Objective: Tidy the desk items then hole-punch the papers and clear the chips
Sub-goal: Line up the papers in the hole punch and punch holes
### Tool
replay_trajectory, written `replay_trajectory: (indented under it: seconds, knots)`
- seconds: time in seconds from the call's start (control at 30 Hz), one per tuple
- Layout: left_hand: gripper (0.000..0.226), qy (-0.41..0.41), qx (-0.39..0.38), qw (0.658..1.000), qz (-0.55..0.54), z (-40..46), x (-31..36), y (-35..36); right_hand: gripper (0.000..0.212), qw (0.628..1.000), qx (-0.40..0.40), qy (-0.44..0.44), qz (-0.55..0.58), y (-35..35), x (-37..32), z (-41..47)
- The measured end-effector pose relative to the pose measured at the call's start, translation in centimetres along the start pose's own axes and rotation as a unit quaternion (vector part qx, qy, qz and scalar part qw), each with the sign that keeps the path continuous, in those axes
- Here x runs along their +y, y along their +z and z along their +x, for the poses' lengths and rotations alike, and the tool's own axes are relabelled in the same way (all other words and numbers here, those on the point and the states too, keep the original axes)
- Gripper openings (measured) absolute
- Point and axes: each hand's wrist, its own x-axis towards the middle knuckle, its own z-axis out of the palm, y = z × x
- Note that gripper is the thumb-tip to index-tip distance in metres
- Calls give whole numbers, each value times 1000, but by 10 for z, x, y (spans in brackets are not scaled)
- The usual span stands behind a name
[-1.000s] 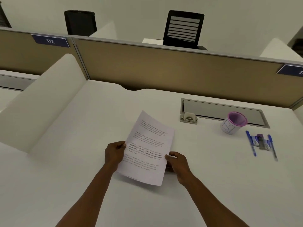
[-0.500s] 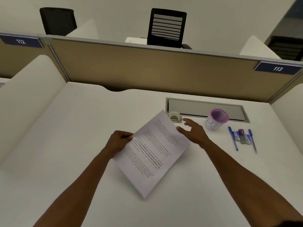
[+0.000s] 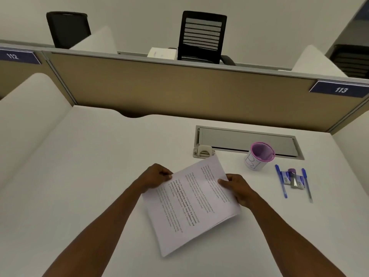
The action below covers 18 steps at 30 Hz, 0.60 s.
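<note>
1. Papers [image 3: 191, 204] sit tilted just over the desk [image 3: 99, 176], between both hands.
2. Left hand [image 3: 154, 176] pinches the left edge with curled fingers; right hand [image 3: 237, 186] pinches the right edge, thumb on top.
3. Punch [image 3: 203, 151] waits just past the fingertips, by the top corner.
4. I think tapping the edges even first, then sliding them in straight, would work best.

The right hand [image 3: 238, 189], stretched open toward the desk's far edge half a second ago, now grips the right edge of the papers [image 3: 194, 204] again. The sheaf lies turned further clockwise.
</note>
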Motion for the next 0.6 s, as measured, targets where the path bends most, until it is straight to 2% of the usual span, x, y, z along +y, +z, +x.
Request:
replay_trajectory:
  seconds: [0.1, 0.17, 0.23, 0.3, 0.4, 0.47, 0.6]
  knots:
    - [18, 3, 42, 997, 61, 14, 4, 9, 23, 999, 34, 22, 34, -8, 8, 1]
    - [25, 3, 137, 988, 72, 21, 3, 13, 23, 996, 57, 35, 57, -15, 11, 1]
    - [30, -11, 252, 967, 22, 22, -2, 18, 22, 993, 79, 42, 79, -22, 14, 3]
    - [36, -42, 321, 944, -62, 18, -3, 26, 18, 988, 98, 46, 108, -29, 17, 4]
    - [49, -126, 302, 929, -175, 16, 6, 41, 17, 982, 113, 56, 141, -34, 22, 6]
    - [53, -155, 268, 932, -189, 16, 12, 50, 16, 978, 115, 61, 162, -35, 24, 7]
    - [37, -160, 272, 932, -176, 19, 21, 54, 15, 974, 123, 70, 175, -34, 23, 9]
